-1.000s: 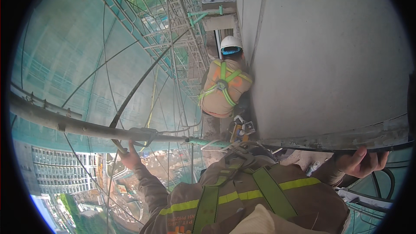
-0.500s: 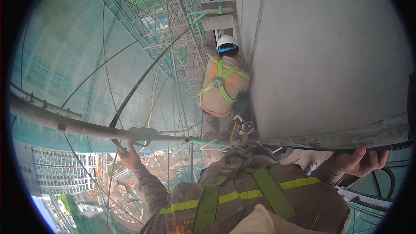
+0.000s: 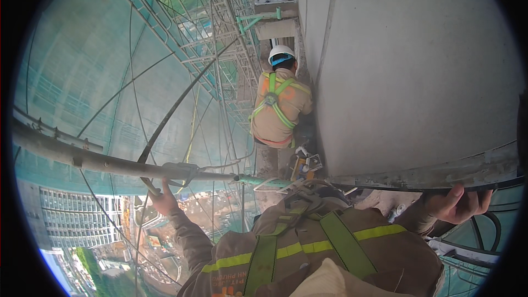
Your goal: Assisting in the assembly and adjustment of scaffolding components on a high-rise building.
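My left hand is raised at the left, its fingers apart, against the underside of a grey scaffold pole. The short end of a thin tube lies at its thumb. A metal hook hangs over the pole just right of that hand. On the far right, my right hand has its fingers bent up against the dark lower edge of a grey wall panel; the contact of the fingertips is partly hidden.
A co-worker in a white helmet and green harness crouches ahead on a narrow ledge beside the grey wall. Yellow tools lie behind them. Scaffold frames and green netting stand left; the ground is far below.
The co-worker has shifted slightly left, with the helmet turned a little. Both my hands stay where they were.
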The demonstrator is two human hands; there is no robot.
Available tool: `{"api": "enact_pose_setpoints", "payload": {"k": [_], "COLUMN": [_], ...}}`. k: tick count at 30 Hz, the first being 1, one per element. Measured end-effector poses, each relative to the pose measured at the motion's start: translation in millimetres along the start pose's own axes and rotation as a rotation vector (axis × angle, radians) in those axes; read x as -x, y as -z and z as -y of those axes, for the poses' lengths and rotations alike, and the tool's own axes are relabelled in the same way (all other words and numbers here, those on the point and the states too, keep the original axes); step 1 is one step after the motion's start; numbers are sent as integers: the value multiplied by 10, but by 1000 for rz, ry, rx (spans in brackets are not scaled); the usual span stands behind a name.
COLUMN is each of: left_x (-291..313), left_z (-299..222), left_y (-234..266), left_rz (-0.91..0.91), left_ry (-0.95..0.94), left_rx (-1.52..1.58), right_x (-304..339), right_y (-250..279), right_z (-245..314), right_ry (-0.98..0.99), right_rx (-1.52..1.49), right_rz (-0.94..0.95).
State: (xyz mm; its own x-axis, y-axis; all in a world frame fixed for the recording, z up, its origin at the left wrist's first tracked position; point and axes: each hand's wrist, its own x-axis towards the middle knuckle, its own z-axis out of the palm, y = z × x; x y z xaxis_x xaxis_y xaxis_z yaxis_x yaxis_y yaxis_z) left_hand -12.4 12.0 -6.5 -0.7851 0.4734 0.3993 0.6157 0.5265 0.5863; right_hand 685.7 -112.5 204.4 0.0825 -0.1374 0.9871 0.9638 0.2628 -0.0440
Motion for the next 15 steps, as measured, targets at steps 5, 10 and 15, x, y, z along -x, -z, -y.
{"api": "enact_pose_setpoints", "payload": {"k": [5,10,15], "left_x": [-51,-17,-45], "left_z": [129,27,97], "left_y": [-57,-5,-35], "left_rz": [5,36,0], "left_ry": [-27,15,-27], "left_rx": [-15,0,-5], "right_x": [-20,-11,-16], "right_y": [-17,-48,-55], "right_z": [18,69,71], "right_ry": [4,-25,-33], "right_rx": [15,80,66], "right_rz": [13,2,2]}}
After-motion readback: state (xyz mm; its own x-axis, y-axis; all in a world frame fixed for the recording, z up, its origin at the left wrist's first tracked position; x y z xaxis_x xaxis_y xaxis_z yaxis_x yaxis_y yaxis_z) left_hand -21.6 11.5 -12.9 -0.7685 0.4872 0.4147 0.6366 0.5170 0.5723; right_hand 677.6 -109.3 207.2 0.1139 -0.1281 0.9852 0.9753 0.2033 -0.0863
